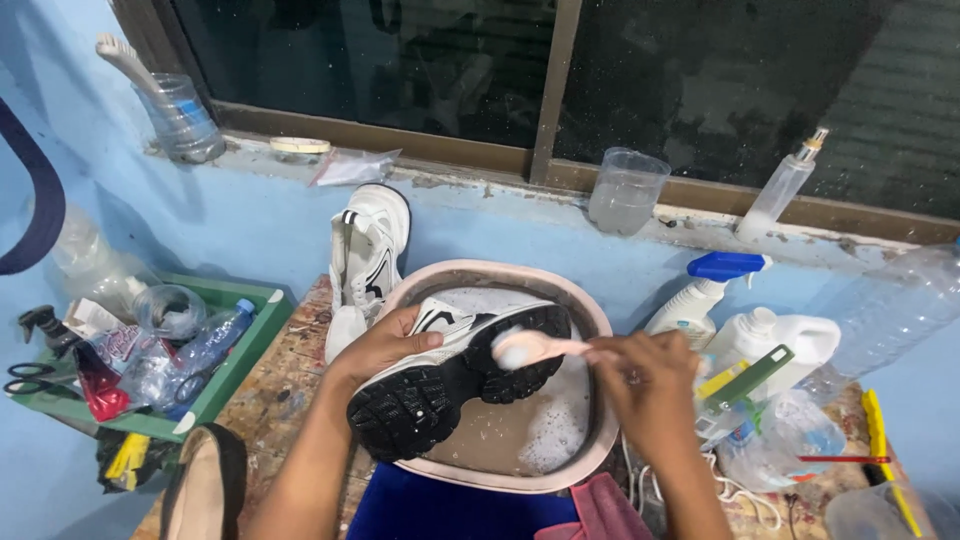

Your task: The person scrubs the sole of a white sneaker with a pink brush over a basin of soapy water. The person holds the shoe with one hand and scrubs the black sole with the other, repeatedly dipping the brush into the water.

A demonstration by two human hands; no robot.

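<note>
One white sneaker (455,375), sole up, over a basin of soapy water.

The left hand (385,345) is clamped around the shoe's side, holding it tilted above the oval pink basin (500,478), its chunky black lugged tread facing up. The right hand (645,385) is closed on a pale pink brush (530,348), whose foamy head presses against the heel of the sole. Cloudy, sudsy water fills the basin, which sits on a worn wooden table (285,385). Just behind the basin, the matching sneaker (368,255) leans upright against the blue wall. To the right stand a spray bottle (700,295) with a blue trigger and a white plastic jug (775,345); to the left, a green tray (235,370) of clutter.
</note>
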